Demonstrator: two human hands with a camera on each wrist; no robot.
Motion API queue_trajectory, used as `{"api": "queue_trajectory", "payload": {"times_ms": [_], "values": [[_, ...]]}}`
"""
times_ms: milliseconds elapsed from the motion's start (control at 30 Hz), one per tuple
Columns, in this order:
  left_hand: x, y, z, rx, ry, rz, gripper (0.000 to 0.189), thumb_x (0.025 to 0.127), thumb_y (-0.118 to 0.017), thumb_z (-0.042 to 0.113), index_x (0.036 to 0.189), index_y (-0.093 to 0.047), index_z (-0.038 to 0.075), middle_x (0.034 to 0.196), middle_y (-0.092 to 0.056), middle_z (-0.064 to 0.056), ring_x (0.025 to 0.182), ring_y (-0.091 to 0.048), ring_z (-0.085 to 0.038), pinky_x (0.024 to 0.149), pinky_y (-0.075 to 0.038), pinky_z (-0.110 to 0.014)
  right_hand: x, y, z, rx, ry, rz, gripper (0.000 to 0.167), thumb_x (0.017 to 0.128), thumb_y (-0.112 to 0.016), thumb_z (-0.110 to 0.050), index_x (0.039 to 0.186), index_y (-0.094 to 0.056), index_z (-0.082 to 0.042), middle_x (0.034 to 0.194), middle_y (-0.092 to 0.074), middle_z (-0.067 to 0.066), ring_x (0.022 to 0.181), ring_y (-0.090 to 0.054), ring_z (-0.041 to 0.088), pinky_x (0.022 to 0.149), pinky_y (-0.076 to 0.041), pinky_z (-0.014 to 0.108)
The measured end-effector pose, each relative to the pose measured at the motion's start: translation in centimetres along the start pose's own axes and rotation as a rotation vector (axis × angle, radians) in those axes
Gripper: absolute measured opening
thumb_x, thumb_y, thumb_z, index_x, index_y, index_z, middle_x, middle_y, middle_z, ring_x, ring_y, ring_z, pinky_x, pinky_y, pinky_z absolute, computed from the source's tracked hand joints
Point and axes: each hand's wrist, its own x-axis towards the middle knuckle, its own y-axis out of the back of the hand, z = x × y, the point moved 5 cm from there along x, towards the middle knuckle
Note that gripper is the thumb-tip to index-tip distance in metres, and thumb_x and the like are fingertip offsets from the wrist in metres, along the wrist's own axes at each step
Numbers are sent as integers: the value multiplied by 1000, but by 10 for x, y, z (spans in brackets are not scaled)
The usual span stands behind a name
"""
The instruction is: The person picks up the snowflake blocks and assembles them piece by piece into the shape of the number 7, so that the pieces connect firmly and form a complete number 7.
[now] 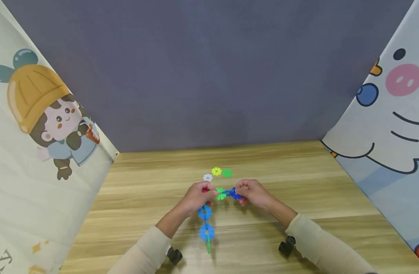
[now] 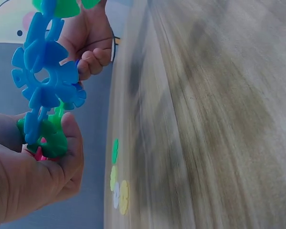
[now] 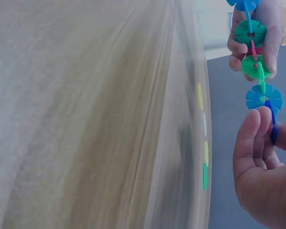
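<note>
A chain of interlocking notched plastic discs hangs between both hands above the table. My left hand [image 1: 197,196] grips it at a red disc [image 1: 204,189] and a darker green disc [image 2: 56,142]. From there, light blue discs [image 1: 202,213] and a green end piece [image 1: 208,246] trail toward me. Between the hands run a bright green disc [image 1: 223,196] and a blue disc [image 3: 253,98]. At the chain's right end, my right hand [image 1: 256,194] pinches a dark blue disc [image 1: 235,196], set against the blue disc. Fingers partly hide the red and dark blue discs.
Loose discs lie flat on the wooden table [image 1: 154,182] beyond my hands: a white disc [image 1: 205,178], a yellow disc [image 1: 213,171], a green disc [image 1: 224,173], and an orange-yellow disc [image 2: 124,202]. A grey panel [image 1: 209,95] stands behind, with printed cloths at both sides.
</note>
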Motion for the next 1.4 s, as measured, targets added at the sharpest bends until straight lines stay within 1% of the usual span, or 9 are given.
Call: {"api": "queue_trajectory", "payload": {"times_ms": [133,333,533,667,800,933,1100,1267,1400], "values": [[2,0,2,15,-5,9,12,98,-66,12,100,-65,0,93,-64,-7,73,-69,-21,71,-60,-32,1,0,-2,23,6,15,18,103,-56,-6,109,-58,11,80,-71,8,63,-64,9,61,-60,26],[3,-1,3,-18,-10,5,13,99,-65,11,102,-65,-1,105,-64,-10,74,-68,-16,75,-62,-34,1,-3,-4,44,10,28,17,102,-56,-4,109,-57,11,77,-69,6,62,-65,9,62,-60,26],[1,0,5,16,-28,-8,16,98,-67,15,104,-65,0,100,-66,-8,78,-70,-23,73,-61,-34,1,-1,-9,-11,10,45,20,103,-57,-8,110,-59,10,75,-67,5,61,-63,9,60,-60,26],[0,1,5,30,-24,-20,19,97,-68,18,105,-66,2,98,-65,-7,88,-68,-29,77,-61,-41,1,1,-11,-59,-4,41,21,103,-58,-11,112,-62,7,78,-68,8,61,-62,9,60,-60,27],[0,1,6,14,-14,-26,21,96,-69,20,109,-67,2,98,-65,-4,91,-64,-27,84,-61,-47,2,3,-11,-68,-21,28,21,104,-57,-12,113,-62,6,80,-67,9,62,-61,10,60,-58,26],[1,1,6,19,-13,-40,25,96,-68,20,114,-67,3,90,-61,-1,86,-58,-21,80,-58,-40,2,4,-11,-58,-23,21,21,104,-56,-12,113,-62,6,80,-66,9,62,-60,9,59,-57,24],[2,1,5,31,11,-62,27,97,-67,22,118,-67,5,84,-57,-2,81,-54,-20,68,-48,-27,2,4,-12,-32,-14,8,23,104,-57,-12,114,-61,9,79,-65,8,61,-58,8,58,-55,22],[4,4,3,32,55,-83,32,99,-66,28,125,-66,9,99,-63,-7,86,-59,-21,69,-49,-29,0,4,-14,-32,-17,-11,23,104,-56,-13,114,-61,8,78,-65,5,62,-58,8,58,-55,22],[5,5,4,66,51,-103,35,100,-63,32,128,-65,10,110,-66,-6,82,-60,-17,71,-50,-31,1,3,-12,-44,-31,-13,23,103,-57,-13,113,-62,7,78,-66,6,61,-59,8,58,-55,22]]}}
